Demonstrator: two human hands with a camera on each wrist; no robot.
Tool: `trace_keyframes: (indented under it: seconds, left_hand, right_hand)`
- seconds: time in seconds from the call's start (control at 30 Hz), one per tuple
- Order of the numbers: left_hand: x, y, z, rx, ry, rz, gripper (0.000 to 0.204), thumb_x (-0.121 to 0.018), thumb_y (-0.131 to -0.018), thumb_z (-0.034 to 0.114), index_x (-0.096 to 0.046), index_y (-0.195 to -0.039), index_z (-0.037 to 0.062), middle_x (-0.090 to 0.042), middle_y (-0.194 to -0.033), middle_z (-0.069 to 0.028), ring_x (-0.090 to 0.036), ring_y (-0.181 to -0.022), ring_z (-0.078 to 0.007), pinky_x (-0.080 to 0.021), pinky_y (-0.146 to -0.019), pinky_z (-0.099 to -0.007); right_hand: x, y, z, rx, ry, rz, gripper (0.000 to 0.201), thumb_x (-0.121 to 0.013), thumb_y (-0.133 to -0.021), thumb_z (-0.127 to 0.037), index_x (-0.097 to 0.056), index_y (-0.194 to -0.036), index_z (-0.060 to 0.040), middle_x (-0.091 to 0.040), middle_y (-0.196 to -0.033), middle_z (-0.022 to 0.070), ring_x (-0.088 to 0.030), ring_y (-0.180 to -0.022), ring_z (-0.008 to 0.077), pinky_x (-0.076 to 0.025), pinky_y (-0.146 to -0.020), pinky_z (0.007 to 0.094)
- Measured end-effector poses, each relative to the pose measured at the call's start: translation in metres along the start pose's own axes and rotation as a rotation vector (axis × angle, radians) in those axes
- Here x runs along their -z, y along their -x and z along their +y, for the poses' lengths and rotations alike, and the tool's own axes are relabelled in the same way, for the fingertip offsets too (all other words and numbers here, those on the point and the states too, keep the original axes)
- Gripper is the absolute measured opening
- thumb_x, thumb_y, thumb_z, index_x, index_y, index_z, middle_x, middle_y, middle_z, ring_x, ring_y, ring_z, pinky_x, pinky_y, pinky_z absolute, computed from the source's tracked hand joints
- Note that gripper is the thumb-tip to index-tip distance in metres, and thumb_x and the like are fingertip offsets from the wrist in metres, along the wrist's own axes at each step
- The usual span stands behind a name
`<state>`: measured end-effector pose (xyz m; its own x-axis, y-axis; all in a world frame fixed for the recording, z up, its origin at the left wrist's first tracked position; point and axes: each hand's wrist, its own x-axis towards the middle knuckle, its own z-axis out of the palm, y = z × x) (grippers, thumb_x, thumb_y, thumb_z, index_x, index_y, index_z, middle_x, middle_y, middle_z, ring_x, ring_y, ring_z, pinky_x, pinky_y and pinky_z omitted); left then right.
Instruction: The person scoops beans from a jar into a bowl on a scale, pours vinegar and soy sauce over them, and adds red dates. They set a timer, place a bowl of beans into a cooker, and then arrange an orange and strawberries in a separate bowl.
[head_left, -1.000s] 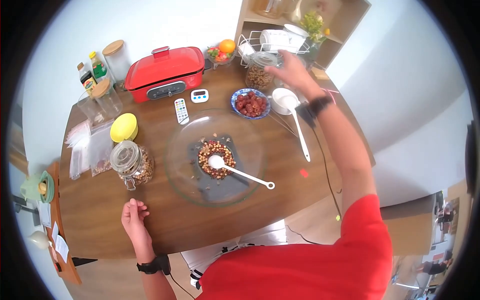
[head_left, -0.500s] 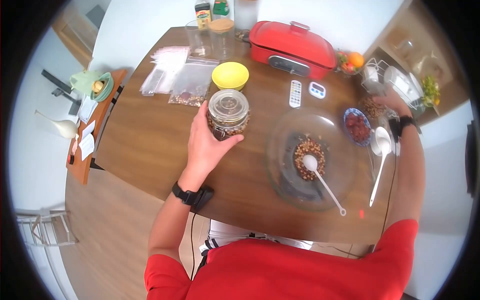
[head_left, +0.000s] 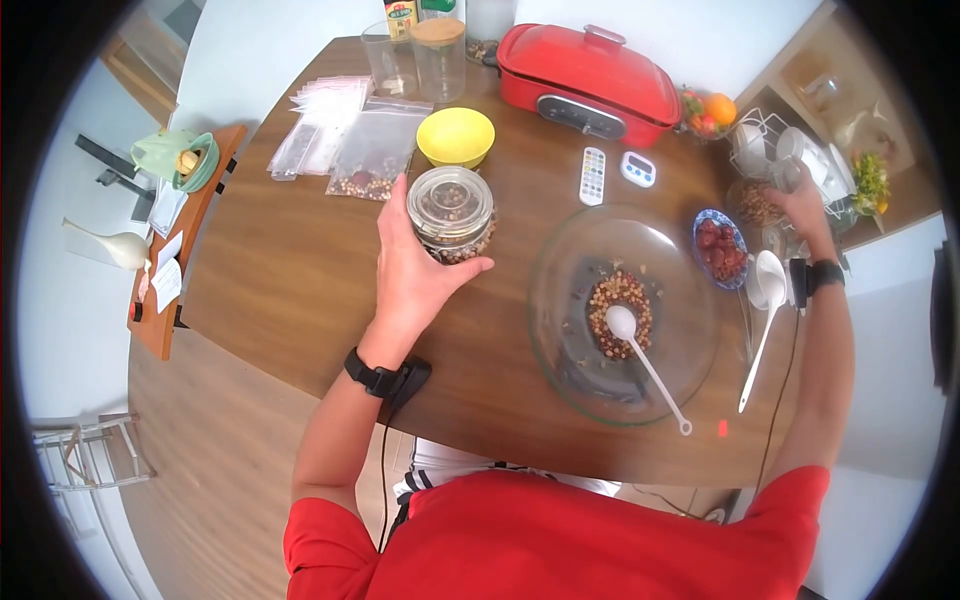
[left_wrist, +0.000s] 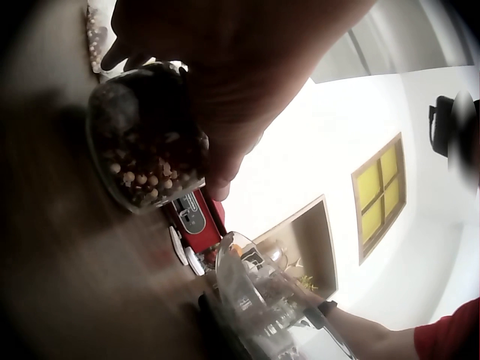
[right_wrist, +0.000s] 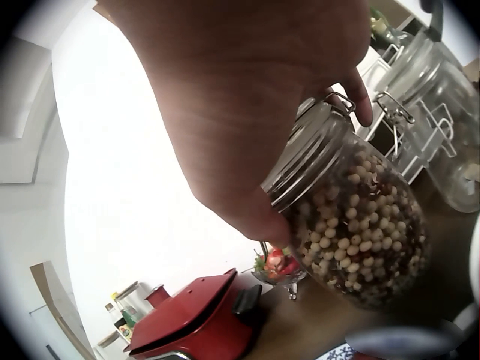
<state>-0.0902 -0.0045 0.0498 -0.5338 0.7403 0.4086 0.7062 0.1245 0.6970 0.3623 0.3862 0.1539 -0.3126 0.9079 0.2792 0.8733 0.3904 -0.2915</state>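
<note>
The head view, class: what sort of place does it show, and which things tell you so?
Probably a dining or kitchen area in a home: a red lidded cooker and a clip-top jar of what look like dried beans stand on a wooden table.

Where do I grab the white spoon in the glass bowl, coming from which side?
I'd pinch the white spoon near the ringed end of its handle, coming from the near side, to the person's right. That end juts past the rim of the glass bowl, while the head lies on the beans. The right hand would likely suit, once off its glass jar.
</note>
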Motion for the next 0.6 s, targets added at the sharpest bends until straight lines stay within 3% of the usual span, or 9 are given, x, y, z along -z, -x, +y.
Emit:
trace_keyframes:
  seconds: [0.13, 0.33, 0.43, 0.6]
  left_hand:
    - [-0.005, 0.004, 0.003, 0.061, 0.028, 0.008, 0.125, -0.097, -0.063, 0.023, -0.019, -0.158, 0.0007, -0.044, -0.147, -0.0254, -0.051, -0.132, -0.0415, -0.046, -0.109, -0.0465]
    - [0.003, 0.005, -0.001, 0.150, 0.091, -0.041, 0.120, -0.093, -0.065, 0.025, -0.022, -0.158, 0.0011, -0.043, -0.149, -0.0254, -0.050, -0.135, -0.0401, -0.047, -0.109, -0.0454]
    - [0.020, 0.010, -0.007, 0.156, 0.082, -0.036, 0.119, -0.094, -0.064, 0.025, -0.023, -0.157, 0.0010, -0.045, -0.148, -0.0253, -0.051, -0.134, -0.0394, -0.047, -0.109, -0.0448]
    - [0.061, 0.028, -0.043, 0.120, 0.098, 0.029, 0.119, -0.094, -0.063, 0.025, -0.024, -0.157, 0.0013, -0.048, -0.147, -0.0255, -0.053, -0.133, -0.0392, -0.047, -0.110, -0.0441]
  right_hand:
    - [0.031, 0.010, -0.032, 0.030, 0.030, 0.019, 0.097, -0.085, -0.069, -0.032, -0.044, -0.150, 0.0005, -0.064, -0.130, 0.0298, -0.062, -0.122, 0.0382, -0.046, -0.107, 0.0392]
    - [0.066, 0.024, -0.095, 0.214, -0.045, 0.096, 0.086, -0.083, -0.073, -0.023, -0.047, -0.148, 0.0020, -0.064, -0.131, 0.0255, -0.063, -0.121, 0.0322, -0.045, -0.108, 0.0384]
    - [0.078, 0.031, -0.141, 0.221, -0.163, 0.061, 0.085, -0.083, -0.074, -0.023, -0.047, -0.147, 0.0019, -0.066, -0.129, 0.0229, -0.064, -0.118, 0.0288, -0.046, -0.106, 0.0372]
    - [0.094, 0.064, -0.249, 0.406, -0.238, 0.037, 0.085, -0.082, -0.076, -0.025, -0.047, -0.148, 0.0008, -0.066, -0.127, 0.0207, -0.064, -0.118, 0.0266, -0.047, -0.105, 0.0363]
